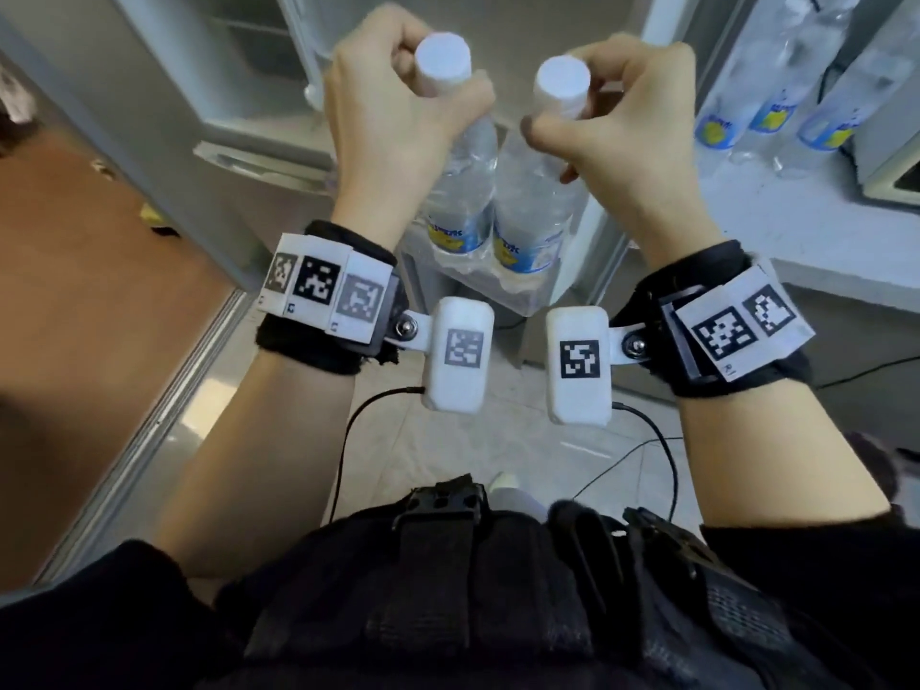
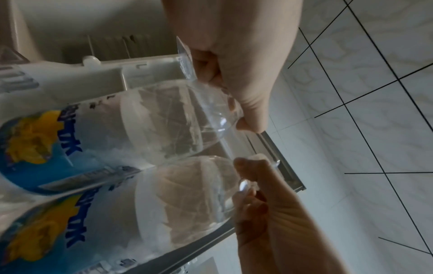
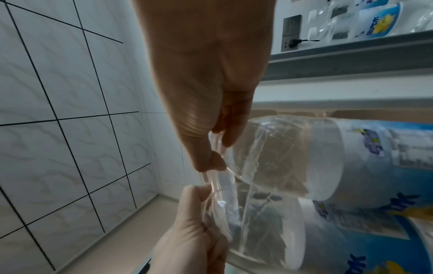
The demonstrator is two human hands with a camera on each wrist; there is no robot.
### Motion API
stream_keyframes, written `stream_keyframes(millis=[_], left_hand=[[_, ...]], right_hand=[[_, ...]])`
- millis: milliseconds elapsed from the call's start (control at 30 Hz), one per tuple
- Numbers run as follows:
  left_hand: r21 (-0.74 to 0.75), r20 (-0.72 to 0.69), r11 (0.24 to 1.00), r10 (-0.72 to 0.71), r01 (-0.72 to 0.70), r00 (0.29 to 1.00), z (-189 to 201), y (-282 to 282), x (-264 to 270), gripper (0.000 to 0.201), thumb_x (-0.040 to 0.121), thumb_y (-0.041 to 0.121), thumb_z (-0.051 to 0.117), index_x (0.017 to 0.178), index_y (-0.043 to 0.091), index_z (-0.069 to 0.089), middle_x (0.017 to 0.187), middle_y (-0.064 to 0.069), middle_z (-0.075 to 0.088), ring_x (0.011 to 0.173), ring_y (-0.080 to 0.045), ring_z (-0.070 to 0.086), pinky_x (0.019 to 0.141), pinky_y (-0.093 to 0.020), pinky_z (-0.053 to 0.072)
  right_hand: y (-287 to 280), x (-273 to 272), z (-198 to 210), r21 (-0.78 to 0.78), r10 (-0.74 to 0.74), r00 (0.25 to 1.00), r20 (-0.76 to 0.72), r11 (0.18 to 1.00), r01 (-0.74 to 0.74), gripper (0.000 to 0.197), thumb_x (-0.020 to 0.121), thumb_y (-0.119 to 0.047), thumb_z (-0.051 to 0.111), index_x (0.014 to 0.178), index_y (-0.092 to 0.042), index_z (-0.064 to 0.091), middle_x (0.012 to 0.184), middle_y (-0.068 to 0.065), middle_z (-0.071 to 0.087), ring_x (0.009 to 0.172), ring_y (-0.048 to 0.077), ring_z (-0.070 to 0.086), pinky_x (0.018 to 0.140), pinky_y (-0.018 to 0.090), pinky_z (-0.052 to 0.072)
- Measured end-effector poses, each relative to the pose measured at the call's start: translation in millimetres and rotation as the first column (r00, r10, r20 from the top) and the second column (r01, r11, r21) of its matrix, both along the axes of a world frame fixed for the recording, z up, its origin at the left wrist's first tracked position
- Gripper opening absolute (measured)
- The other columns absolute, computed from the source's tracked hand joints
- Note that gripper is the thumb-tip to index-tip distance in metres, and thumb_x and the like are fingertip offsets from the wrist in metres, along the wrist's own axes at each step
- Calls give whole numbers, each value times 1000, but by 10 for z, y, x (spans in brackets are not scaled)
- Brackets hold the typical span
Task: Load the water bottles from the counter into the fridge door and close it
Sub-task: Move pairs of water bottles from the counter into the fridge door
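Note:
I hold two clear water bottles with white caps and blue-and-yellow labels side by side, upright. My left hand [image 1: 398, 107] grips the neck of the left bottle [image 1: 463, 191]; my right hand [image 1: 617, 117] grips the neck of the right bottle [image 1: 532, 206]. Their lower ends sit inside the clear fridge door shelf [image 1: 540, 298]. In the left wrist view my left hand [image 2: 225, 77] curls round the upper bottle [image 2: 145, 120], and the right hand [image 2: 262, 200] holds the lower one [image 2: 168, 213]. The right wrist view shows my right hand [image 3: 218, 140] on its bottle [image 3: 304, 157].
More labelled bottles [image 1: 771, 107] stand on the pale counter [image 1: 796, 231] at the right, next to an appliance [image 1: 891, 181]. The open fridge compartment [image 1: 239, 72] lies ahead to the left. Black cables [image 1: 662, 440] trail over the tiled floor.

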State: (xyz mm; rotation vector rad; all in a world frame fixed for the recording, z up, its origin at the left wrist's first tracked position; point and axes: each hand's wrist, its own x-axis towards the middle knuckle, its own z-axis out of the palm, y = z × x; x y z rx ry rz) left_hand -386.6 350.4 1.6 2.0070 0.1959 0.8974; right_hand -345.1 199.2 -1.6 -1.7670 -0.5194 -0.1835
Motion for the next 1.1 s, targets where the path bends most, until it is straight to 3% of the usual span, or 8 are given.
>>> stream_keyframes(millis=[233, 400, 567, 700, 800, 900, 1000, 1100], left_hand=[[29, -29, 995, -93, 93, 995, -143, 88, 455, 32, 61, 32, 68, 67, 34, 37, 62, 17, 43, 60, -2, 40, 58, -20, 34], [25, 11, 993, -119, 119, 993, -193, 179, 711, 28, 62, 34, 68, 71, 27, 43, 62, 18, 44, 60, -1, 40, 59, -23, 34], [57, 81, 984, -171, 167, 982, -274, 318, 896, 30, 66, 32, 69, 72, 27, 40, 61, 19, 39, 57, 2, 37, 58, -19, 31], [70, 94, 970, -239, 233, 966, -354, 429, 1036, 33, 67, 29, 70, 78, 20, 41, 62, 20, 38, 57, 6, 37, 58, -13, 30], [51, 40, 950, -310, 308, 950, -562, 476, 1111, 28, 69, 27, 72, 83, 15, 51, 68, 17, 46, 59, 0, 42, 59, -20, 34], [54, -49, 934, -351, 353, 935, -872, 443, 1084, 34, 67, 24, 75, 87, 3, 56, 74, 3, 54, 65, -15, 49, 60, -27, 36], [64, -131, 903, -415, 426, 900, -1152, 422, 980, 31, 66, 22, 75, 85, 7, 56, 75, -8, 63, 66, -17, 50, 60, -30, 40], [95, -157, 876, -456, 473, 876, -1220, 445, 959, 34, 65, 23, 76, 84, 1, 58, 73, -6, 61, 62, -9, 43, 58, -21, 32]], right_hand=[[71, 313, -97, 17, -135, 988, 73, 991, 134, 20, 60, -16, 69, 79, -11, 67, 76, 0, 53, 60, 16, 54, 43, 40, 53], [122, 468, -153, -50, -176, 974, 142, 981, 185, 17, 62, -16, 69, 79, -16, 65, 79, 6, 55, 67, 35, 59, 50, 48, 50], [231, 490, -285, -72, -226, 965, 133, 969, 237, 25, 65, -15, 69, 71, -36, 57, 75, -4, 46, 62, 20, 50, 52, 40, 46], [298, 504, -472, -168, -293, 951, 97, 937, 306, 15, 69, -15, 70, 77, -4, 64, 77, -3, 41, 62, 4, 36, 54, 16, 30], [344, 475, -648, -200, -332, 940, 81, 918, 342, 17, 70, -15, 70, 78, -1, 63, 76, -12, 34, 64, 2, 34, 56, 16, 31], [396, 392, -846, -247, -356, 933, 58, 900, 359, 17, 68, -7, 71, 83, 0, 65, 83, -3, 41, 66, 11, 43, 58, 21, 37], [382, 278, -1013, -266, -419, 907, 37, 871, 413, 22, 68, -6, 70, 89, -4, 68, 86, -4, 43, 74, 22, 51, 59, 24, 42], [370, 249, -1036, -271, -469, 883, 10, 849, 454, 22, 66, -8, 69, 89, -8, 68, 85, -6, 44, 73, 11, 52, 60, 20, 43]])
